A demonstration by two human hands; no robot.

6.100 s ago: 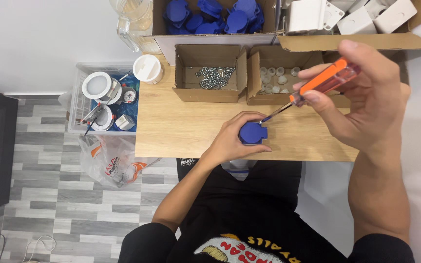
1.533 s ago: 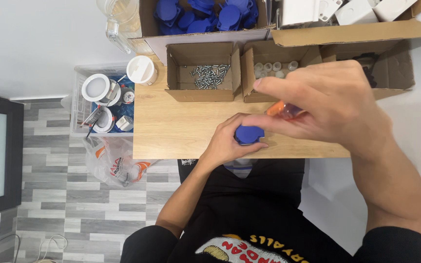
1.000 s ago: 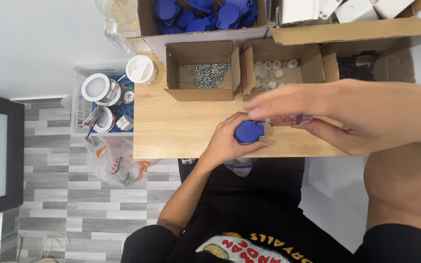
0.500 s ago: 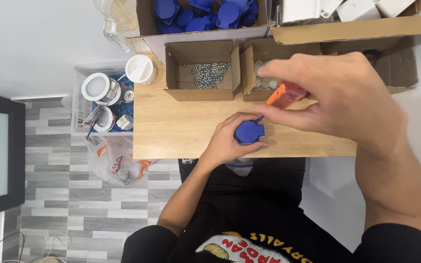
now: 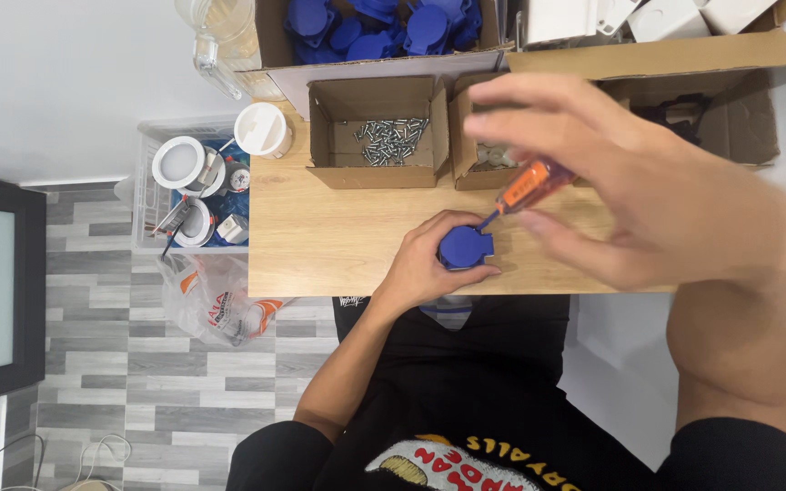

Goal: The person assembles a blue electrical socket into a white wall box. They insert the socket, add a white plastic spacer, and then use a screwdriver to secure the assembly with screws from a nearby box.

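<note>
Driving a screw into a blue plastic part at my wooden bench.

Far left, a clear bin (image 5: pixel 152 238) holds tape rolls (image 5: pixel 177 164) beside the bench (image 5: pixel 338 245). A small cardboard box of screws (image 5: pixel 391 141) sits at the bench's back edge. My left hand (image 5: pixel 422 265) has its fingers clamped around the blue plastic part (image 5: pixel 466 245), pinning it near the front edge. My right hand (image 5: pixel 657 195) has its fingers closed on the orange-handled screwdriver (image 5: pixel 528 188), whose tip meets the part's top.
</note>
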